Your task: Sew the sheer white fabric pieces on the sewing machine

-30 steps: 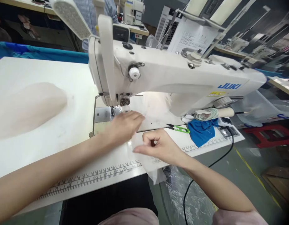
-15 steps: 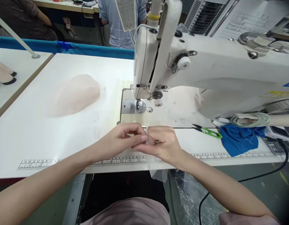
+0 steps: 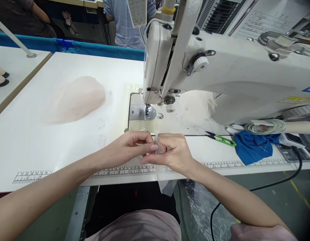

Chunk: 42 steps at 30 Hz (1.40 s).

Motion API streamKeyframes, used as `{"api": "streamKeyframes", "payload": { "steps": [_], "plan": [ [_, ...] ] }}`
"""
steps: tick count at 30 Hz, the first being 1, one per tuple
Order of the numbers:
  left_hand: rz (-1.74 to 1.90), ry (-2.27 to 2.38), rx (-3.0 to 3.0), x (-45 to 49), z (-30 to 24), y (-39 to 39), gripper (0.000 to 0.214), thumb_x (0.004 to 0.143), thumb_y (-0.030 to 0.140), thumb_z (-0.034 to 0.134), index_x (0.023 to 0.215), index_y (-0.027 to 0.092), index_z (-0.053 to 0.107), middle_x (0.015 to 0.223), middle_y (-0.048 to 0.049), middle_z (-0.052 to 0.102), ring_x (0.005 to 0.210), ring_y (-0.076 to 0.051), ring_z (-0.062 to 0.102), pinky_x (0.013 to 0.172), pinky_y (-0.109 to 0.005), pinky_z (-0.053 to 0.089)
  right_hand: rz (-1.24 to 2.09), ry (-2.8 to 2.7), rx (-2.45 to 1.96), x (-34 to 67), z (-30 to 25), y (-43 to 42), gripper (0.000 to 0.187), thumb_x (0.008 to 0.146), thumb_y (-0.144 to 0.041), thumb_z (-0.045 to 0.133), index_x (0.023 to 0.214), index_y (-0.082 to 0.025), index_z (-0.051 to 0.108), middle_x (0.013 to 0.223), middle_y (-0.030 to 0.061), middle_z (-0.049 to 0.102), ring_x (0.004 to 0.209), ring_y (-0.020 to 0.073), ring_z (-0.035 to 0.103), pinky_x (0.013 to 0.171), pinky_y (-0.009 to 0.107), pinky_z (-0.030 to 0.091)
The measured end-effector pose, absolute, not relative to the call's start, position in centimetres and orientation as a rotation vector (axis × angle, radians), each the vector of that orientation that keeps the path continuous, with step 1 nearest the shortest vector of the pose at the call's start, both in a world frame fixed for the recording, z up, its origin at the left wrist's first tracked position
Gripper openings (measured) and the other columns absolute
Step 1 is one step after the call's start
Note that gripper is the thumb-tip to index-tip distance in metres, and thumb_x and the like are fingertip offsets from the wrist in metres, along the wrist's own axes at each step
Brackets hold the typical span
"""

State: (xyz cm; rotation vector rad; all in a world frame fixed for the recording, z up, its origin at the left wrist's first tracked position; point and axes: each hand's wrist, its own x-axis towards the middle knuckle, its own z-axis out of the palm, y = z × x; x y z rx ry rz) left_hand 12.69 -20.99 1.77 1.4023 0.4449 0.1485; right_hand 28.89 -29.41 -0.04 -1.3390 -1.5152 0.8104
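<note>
My left hand and right hand pinched a sheer white fabric strip close together, presumably for fine control.

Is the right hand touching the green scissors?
Apart. The head view shows white tabletop between the right hand and the green scissors.

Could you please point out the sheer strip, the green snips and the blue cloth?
Sheer strip [image 3: 165, 185]: head view, hanging end.
Green snips [image 3: 218, 137]: head view, handle.
Blue cloth [image 3: 252, 148]: head view, middle.
</note>
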Motion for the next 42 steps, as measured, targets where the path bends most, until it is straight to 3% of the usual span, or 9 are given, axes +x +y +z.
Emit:
{"api": "streamKeyframes", "payload": {
  "steps": [8, 14, 20, 24, 28, 32, 36, 39, 42],
  "plan": [
    [0.072, 0.48, 1.441, 12.7, 2.1, -21.0, 0.023, 0.09, 0.038, 0.062, 0.081, 0.016, 0.061, 0.076, 0.001, 0.056, 0.071, -0.011, 0.053, 0.063, -0.024, 0.042, 0.592, -1.712, -1.407, 28.6, 0.1, -29.4, 0.064, 0.073, -0.064, 0.073, 0.051, -0.02, 0.033, 0.048, -0.0059, 0.04, 0.048, 0.0071, 0.034, 0.047, 0.026, 0.024],
    [0.151, 0.402, 1.417, 12.8, 2.0, -20.8, 0.021, 0.094, 0.03, 0.055, 0.079, 0.016, 0.06, 0.082, 0.0002, 0.061, 0.077, -0.011, 0.058, 0.071, -0.025, 0.047, 0.742, -1.588, -1.376, 28.8, 0.3, -29.4, 0.069, 0.069, -0.065, 0.076, 0.051, -0.02, 0.027, 0.047, -0.0068, 0.037, 0.047, 0.0063, 0.029, 0.046, 0.024, 0.024],
    [0.148, 0.401, 1.519, 12.2, 1.9, -20.3, 0.02, 0.096, 0.033, 0.054, 0.088, 0.017, 0.063, 0.09, -0.0033, 0.066, 0.089, -0.015, 0.062, 0.085, -0.033, 0.051, 1.164, -1.455, -1.322, 30.0, 0.7, -29.7, 0.04, 0.094, -0.047, 0.056, 0.067, -0.018, 0.058, 0.062, -0.0023, 0.055, 0.058, 0.0095, 0.047, 0.054, 0.022, 0.036],
    [0.095, 0.343, 1.521, 11.6, 1.9, -19.6, 0.019, 0.094, 0.033, 0.054, 0.087, 0.017, 0.062, 0.094, -0.0045, 0.066, 0.095, -0.018, 0.062, 0.09, -0.036, 0.051, 1.365, -1.313, -1.194, 30.8, 0.6, -29.8, 0.033, 0.092, -0.039, 0.06, 0.066, -0.018, 0.058, 0.066, -0.0016, 0.059, 0.063, 0.0107, 0.055, 0.06, 0.023, 0.046],
    [0.024, 0.346, 1.455, 10.9, 1.8, -18.3, 0.019, 0.089, 0.03, 0.057, 0.074, 0.018, 0.058, 0.09, -0.003, 0.063, 0.087, -0.017, 0.06, 0.081, -0.031, 0.049, 1.686, -1.139, -0.999, 31.7, 0.5, -29.6, 0.031, 0.087, -0.031, 0.067, 0.062, -0.017, 0.055, 0.079, 0.003, 0.067, 0.073, 0.0155, 0.068, 0.068, 0.031, 0.057],
    [-0.093, 0.22, 1.245, 10.6, 1.3, -17.3, 0.017, 0.087, 0.023, 0.05, 0.071, 0.018, 0.054, 0.088, -0.0054, 0.068, 0.088, -0.021, 0.065, 0.083, -0.035, 0.048, 1.919, -1.037, -0.945, 32.0, 0.4, -29.0, 0.023, 0.081, -0.018, 0.071, 0.075, -0.019, 0.048, 0.079, 0.0008, 0.071, 0.07, 0.017, 0.072, 0.063, 0.03, 0.058],
    [-0.126, 0.192, 1.232, 10.8, 0.9, -16.7, 0.018, 0.088, 0.019, 0.044, 0.071, 0.018, 0.05, 0.089, -0.0068, 0.071, 0.087, -0.022, 0.067, 0.085, -0.037, 0.047, 1.816, -1.207, -1.062, 31.9, 0.5, -27.7, 0.02, 0.081, -0.018, 0.072, 0.098, -0.017, 0.061, 0.078, -0.0004, 0.071, 0.076, 0.0119, 0.069, 0.069, 0.024, 0.052],
    [-0.123, 0.25, 1.336, 10.9, 1.1, -16.4, 0.019, 0.09, 0.021, 0.045, 0.071, 0.018, 0.048, 0.088, -0.0066, 0.071, 0.086, -0.021, 0.068, 0.084, -0.036, 0.047, 1.697, -1.31, -1.138, 31.8, 0.7, -26.8, 0.013, 0.08, -0.024, 0.075, 0.087, -0.016, 0.068, 0.079, 0.0007, 0.072, 0.076, 0.0107, 0.067, 0.074, 0.024, 0.051],
    [-0.046, 0.436, 1.474, 11.2, 1.5, -16.8, 0.02, 0.091, 0.031, 0.052, 0.075, 0.018, 0.05, 0.081, -0.0038, 0.068, 0.079, -0.018, 0.065, 0.073, -0.031, 0.047, 1.559, -1.366, -1.236, 31.7, 1.1, -26.1, 0.013, 0.076, -0.026, 0.078, 0.08, -0.016, 0.071, 0.066, -0.0029, 0.068, 0.056, 0.0069, 0.059, 0.055, 0.02, 0.046]
  ]
}}
